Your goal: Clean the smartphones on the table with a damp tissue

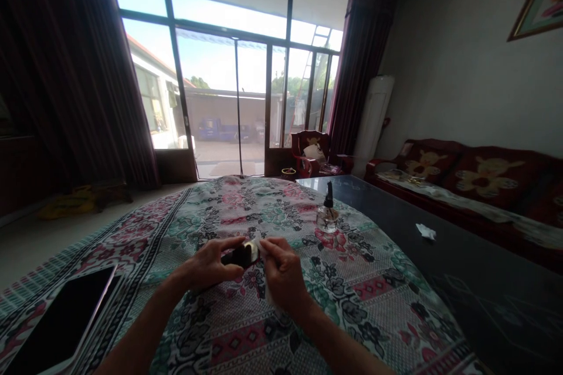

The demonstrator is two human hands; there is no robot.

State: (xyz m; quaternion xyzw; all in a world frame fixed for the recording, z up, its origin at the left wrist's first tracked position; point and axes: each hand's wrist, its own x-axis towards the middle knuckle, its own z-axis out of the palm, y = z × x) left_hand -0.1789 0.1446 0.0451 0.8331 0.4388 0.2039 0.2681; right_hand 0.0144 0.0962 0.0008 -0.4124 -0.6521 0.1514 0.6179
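Black object (240, 255) clamped in left-hand fingers (224, 244); right-hand fingers (275, 249) pinch white cloth (258, 248) against it: a slack grip risks a drop.

A flowered bedspread (378, 299) carried a tablet (61, 322) left of the left hand (209, 263) and a glass bottle (328, 217) ahead of the right hand (285, 275); the tabletop (484, 281) held a tissue (426, 232).

Black object (237, 256), white cloth (255, 245)

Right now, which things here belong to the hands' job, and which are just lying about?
Job: left hand, dark glossy object it holds; right hand, white cloth it pinches; probably the spray bottle.
Lying about: tablet, crumpled tissue.
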